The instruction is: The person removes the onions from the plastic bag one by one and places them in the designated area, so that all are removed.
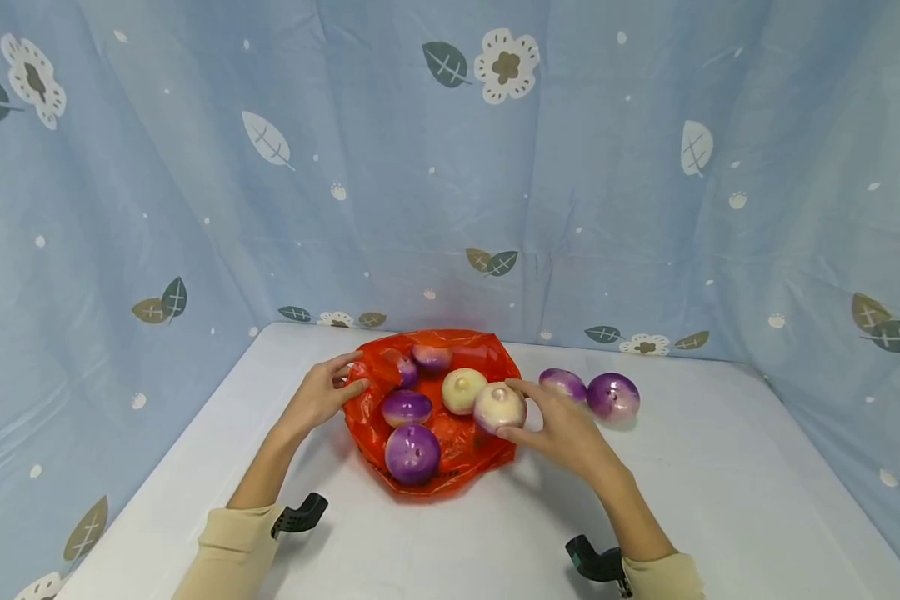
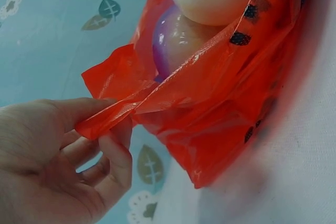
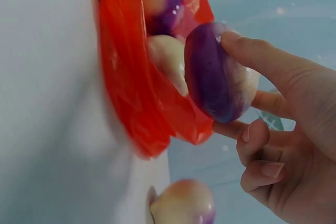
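Head view: the left hand [image 1: 322,396] pinches the edge of a red plastic bag [image 1: 453,437] at nine o'clock. The right hand [image 1: 562,429] grips a purple-and-cream turnip [image 1: 499,408] over the bag's three o'clock side. More turnips [image 1: 412,454] lie inside; two loose turnips [image 1: 612,397] rest on the white table [image 1: 705,467], toward three o'clock.

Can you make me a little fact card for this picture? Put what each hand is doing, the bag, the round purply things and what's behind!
Left hand: fingers pinch the edge of the red bag
Right hand: fingers hold one purple-and-white ball-like thing
Red bag: plastic, mouth open
Inside it: five round things show
Outside it: two loose ones, on the white table, right of the bag
Behind: blue curtain with leaves and flowers
Sleeves: beige
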Demonstrator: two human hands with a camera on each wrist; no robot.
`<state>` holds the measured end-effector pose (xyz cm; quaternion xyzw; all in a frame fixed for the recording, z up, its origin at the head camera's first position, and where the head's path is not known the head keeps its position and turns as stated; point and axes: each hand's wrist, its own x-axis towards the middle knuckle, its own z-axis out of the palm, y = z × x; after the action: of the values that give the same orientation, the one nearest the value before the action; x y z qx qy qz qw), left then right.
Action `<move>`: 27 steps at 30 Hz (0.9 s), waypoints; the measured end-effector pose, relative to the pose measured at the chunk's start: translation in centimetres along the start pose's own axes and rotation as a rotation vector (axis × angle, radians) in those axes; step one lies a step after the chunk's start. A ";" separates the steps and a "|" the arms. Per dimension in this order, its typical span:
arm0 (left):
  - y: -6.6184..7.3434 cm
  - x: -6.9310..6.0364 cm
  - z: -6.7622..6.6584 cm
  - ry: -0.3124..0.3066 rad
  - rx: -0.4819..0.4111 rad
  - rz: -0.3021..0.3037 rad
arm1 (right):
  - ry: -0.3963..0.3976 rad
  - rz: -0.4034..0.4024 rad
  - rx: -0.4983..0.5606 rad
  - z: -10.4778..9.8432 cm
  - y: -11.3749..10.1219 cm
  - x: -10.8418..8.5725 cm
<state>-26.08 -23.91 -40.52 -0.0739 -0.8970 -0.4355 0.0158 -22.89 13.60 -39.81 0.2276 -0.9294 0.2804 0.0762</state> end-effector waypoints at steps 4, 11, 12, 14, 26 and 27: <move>0.0 0.0 0.0 0.004 0.009 0.018 | -0.003 0.003 0.021 -0.6 0.8 -0.2; -0.2 0.0 0.2 0.010 0.006 0.028 | 0.014 -0.006 0.013 -2.2 2.3 -0.9; -0.2 0.0 0.2 0.011 0.009 0.030 | 0.018 -0.010 0.014 -2.5 2.5 -1.0; -0.3 -0.1 0.2 0.014 0.011 0.026 | 0.027 -0.013 0.010 -3.1 2.9 -1.1; -0.2 0.0 0.1 0.015 -0.002 0.040 | 0.055 0.061 -0.056 -5.2 6.1 -2.6; -0.1 0.1 0.1 0.013 -0.004 0.042 | 0.061 0.058 -0.057 -5.3 6.3 -2.7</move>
<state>-26.15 -23.88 -40.69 -0.0900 -0.8942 -0.4374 0.0306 -23.31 22.24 -39.21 0.1896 -0.9405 0.2625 0.1028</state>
